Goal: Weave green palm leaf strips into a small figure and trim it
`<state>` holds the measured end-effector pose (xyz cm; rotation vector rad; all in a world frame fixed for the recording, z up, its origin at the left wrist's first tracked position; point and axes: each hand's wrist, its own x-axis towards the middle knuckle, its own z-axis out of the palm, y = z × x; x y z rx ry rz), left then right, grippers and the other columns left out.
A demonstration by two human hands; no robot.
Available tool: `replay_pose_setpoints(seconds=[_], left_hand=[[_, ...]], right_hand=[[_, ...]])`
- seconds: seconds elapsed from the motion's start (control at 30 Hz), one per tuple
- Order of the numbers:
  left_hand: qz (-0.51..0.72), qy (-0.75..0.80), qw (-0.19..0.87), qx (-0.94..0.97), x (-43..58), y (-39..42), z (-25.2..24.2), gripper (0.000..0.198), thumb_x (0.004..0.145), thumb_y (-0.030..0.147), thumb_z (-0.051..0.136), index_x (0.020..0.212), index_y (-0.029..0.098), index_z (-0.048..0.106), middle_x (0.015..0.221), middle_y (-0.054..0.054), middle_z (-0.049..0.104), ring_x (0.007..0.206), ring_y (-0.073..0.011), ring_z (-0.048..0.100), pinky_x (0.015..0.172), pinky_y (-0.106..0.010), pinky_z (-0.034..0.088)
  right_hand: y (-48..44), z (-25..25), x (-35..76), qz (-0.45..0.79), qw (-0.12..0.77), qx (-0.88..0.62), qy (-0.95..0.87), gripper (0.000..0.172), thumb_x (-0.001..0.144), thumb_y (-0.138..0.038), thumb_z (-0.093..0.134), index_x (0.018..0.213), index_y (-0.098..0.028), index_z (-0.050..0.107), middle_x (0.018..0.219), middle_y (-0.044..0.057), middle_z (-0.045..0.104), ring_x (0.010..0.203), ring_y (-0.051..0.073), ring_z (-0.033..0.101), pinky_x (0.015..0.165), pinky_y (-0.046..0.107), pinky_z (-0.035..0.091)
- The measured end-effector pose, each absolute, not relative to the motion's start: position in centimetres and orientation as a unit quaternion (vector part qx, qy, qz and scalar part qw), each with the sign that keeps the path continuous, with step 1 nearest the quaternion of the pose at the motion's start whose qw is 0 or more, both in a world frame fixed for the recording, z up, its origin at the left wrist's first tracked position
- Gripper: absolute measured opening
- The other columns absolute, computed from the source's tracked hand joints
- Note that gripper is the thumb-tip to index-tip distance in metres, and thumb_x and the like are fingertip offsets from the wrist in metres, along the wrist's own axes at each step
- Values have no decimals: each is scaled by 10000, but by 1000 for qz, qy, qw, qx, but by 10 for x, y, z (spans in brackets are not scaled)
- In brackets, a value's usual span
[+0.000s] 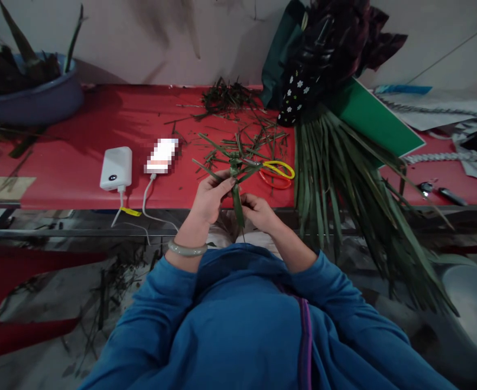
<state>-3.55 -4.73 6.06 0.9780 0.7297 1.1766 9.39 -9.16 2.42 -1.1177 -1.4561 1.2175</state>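
Note:
My left hand (209,196) and my right hand (259,211) are both closed on a small woven piece of green palm leaf strips (236,172), held over the front edge of the red table (79,135). Loose strip ends stick out from the piece to the left and right, and one broad strip hangs down between my hands. A pale bangle (187,248) circles my left wrist. Yellow-handled scissors (277,170) lie on the table just behind my right hand.
A white power bank (116,168) and a phone (162,156) lie left of my hands, cables hanging over the edge. A long bundle of green leaves (344,184) droops off the table at right. Leaf trimmings (228,97) litter the back. A purple basin (35,95) stands far left.

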Motion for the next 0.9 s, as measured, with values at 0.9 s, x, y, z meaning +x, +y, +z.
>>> replay_pose_setpoints(seconds=[0.9], left_hand=[[578,321,644,385,-31,-53,58,200,583,254,708,747,168,633,658,24,613,565,-51,560,603,-201,469]], right_hand=[[-100,9,86,297,373,-536,-696,134,708,-150,394,744,-185,518,645,-5,559,590,121,522,552,215,386]])
